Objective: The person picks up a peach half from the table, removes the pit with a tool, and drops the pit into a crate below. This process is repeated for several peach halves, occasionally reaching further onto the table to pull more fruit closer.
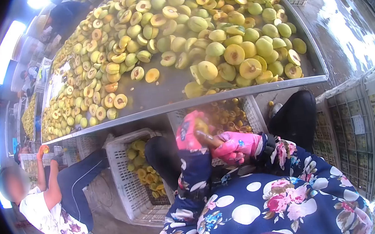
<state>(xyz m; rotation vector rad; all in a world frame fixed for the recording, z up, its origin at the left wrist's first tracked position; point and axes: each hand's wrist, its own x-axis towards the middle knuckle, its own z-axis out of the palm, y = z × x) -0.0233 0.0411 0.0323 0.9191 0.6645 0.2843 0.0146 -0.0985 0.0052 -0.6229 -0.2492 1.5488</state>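
Observation:
Both my hands wear pink gloves and meet in front of me, just below the metal table's near edge. My left hand is closed around a yellow-green stone fruit, blurred by motion. My right hand is wrapped round a brown, stick-like tool, whose tip points at the fruit; its working end is not clear. Beneath my hands stands a white crate holding yellow fruit pieces. Above them, the metal table carries a large heap of halved fruit, many with stones showing.
A white crate of fruit halves stands left of my knees. Further left, another person sits at the table, holding a fruit piece. Stacked crates rise close on my right. Wet floor lies beyond the table's right end.

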